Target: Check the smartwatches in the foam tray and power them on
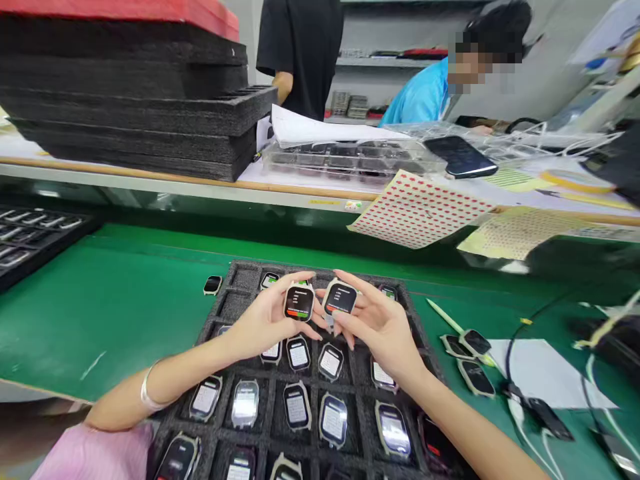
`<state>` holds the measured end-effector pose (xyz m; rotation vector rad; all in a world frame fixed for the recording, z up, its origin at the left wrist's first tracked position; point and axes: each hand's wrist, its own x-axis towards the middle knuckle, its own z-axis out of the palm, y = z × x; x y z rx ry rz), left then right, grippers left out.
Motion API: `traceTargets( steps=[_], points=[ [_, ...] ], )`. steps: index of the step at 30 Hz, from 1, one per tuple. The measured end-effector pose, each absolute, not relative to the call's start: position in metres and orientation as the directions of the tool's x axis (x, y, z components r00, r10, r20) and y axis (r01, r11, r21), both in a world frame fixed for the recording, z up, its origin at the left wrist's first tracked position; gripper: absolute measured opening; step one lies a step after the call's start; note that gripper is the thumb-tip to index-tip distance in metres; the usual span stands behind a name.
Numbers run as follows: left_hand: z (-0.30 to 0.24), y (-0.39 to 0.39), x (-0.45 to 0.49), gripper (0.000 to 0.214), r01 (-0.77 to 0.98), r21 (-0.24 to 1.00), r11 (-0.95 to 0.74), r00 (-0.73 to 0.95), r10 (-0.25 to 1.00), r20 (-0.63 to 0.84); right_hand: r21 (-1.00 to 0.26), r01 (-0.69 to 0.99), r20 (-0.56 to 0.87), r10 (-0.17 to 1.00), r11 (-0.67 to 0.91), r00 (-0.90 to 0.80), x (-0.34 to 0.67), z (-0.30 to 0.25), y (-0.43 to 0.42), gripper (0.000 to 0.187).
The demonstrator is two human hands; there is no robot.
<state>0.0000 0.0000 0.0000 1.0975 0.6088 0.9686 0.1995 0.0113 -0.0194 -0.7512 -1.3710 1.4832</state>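
Observation:
My left hand [280, 310] grips a smartwatch body [299, 302] by its edges, thumb below and fingers above. My right hand [373, 317] holds a second smartwatch body [339, 297] the same way, close beside the first. Both screens are lit, with white text on black and a coloured band at the bottom. Neither watch has a strap. Beneath my hands lies a black foam tray [273, 387] divided into square pockets. Several watch bodies sit in it, many with pale lit screens, such as a watch [331, 362] just below my hands.
A lone watch [213, 285] lies left of the tray. On the right are several more watches [476, 378], a green pen [445, 316], white paper [550, 373] and cables. The shelf above holds stacked foam trays [150, 127], a phone [460, 157] and a red-dotted sheet [420, 210]. Two people are beyond.

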Motion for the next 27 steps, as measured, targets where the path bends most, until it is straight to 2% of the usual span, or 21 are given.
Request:
traceTargets(
  steps=[5, 9, 14, 18, 21, 23, 27],
  points=[
    [-0.0004, -0.0005, 0.0007, 0.061, -0.305, 0.943, 0.136, 0.419, 0.908, 0.004, -0.952, -0.295, 0.193, 0.908, 0.082, -0.371, 0.1985, -0.0244, 0.015, 0.041],
    [-0.0014, -0.0003, 0.0008, 0.056, -0.281, 0.952, 0.123, 0.412, 0.911, 0.004, -0.965, -0.247, 0.171, 0.932, 0.092, -0.32, 0.1978, -0.0252, 0.0146, 0.03],
    [0.0022, -0.0016, 0.0005, 0.051, -0.264, 0.961, 0.088, 0.409, 0.912, 0.029, -0.967, -0.235, 0.168, 0.941, 0.099, -0.294, 0.1963, -0.0261, 0.0154, 0.028],
    [0.0023, 0.0001, 0.0005, 0.038, -0.244, 0.968, 0.066, 0.361, 0.932, 0.027, -0.95, -0.301, 0.193, 0.915, 0.084, -0.353, 0.1972, -0.0245, 0.0151, 0.032],
    [0.0003, 0.0025, 0.0, 0.034, -0.231, 0.971, 0.064, 0.339, 0.94, 0.019, -0.95, -0.306, 0.195, 0.887, 0.064, -0.419, 0.1981, -0.0224, 0.0133, 0.044],
    [-0.0003, 0.0033, -0.0004, 0.034, -0.233, 0.97, 0.066, 0.342, 0.94, 0.018, -0.956, -0.285, 0.194, 0.873, 0.066, -0.448, 0.1975, -0.0215, 0.0118, 0.051],
    [0.0021, 0.002, -0.001, 0.047, -0.27, 0.961, 0.059, 0.367, 0.929, 0.046, -0.96, -0.263, 0.202, 0.883, 0.094, -0.424, 0.1942, -0.0217, 0.0105, 0.049]
  ],
)
